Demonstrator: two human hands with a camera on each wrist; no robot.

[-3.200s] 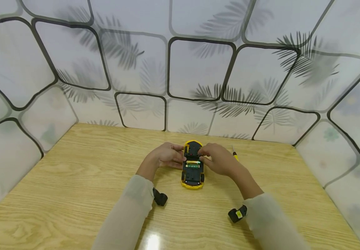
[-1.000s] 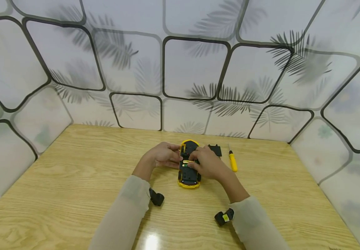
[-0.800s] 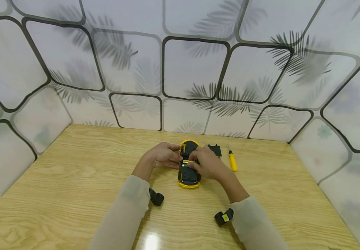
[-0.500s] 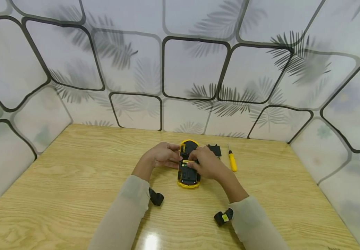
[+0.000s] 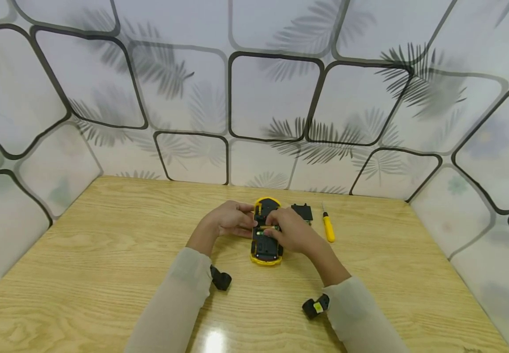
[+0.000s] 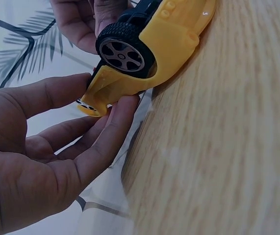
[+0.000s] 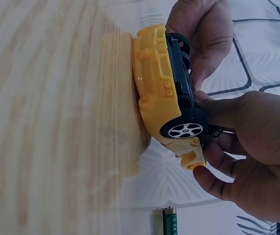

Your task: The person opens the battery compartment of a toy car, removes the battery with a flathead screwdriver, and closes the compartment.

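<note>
A yellow toy car (image 5: 267,257) lies wheels up on the wooden table, its black underside facing me. My left hand (image 5: 232,218) holds its left side, thumb on the underside edge and fingers along the yellow body (image 6: 179,44). Over the battery bay, my right hand (image 5: 294,230) has thumb and index finger curled around a battery (image 5: 268,227). A second, green battery (image 5: 261,233) lies just below it, partly covered by the thumb. The right wrist view shows the right hand (image 7: 257,152) close against the car's side, near a wheel (image 7: 185,130).
Right of the car lies a black battery cover (image 5: 302,212), partly behind the right hand. A yellow-handled screwdriver (image 5: 328,229) is farther right. Another battery (image 7: 170,223) shows on the table in the right wrist view. A patterned backdrop (image 5: 263,162) stands behind the table.
My right hand has moved left from the car's edge onto the battery bay, uncovering the cover and screwdriver. In the last half second the batteries have separated slightly. The left hand keeps its hold.
</note>
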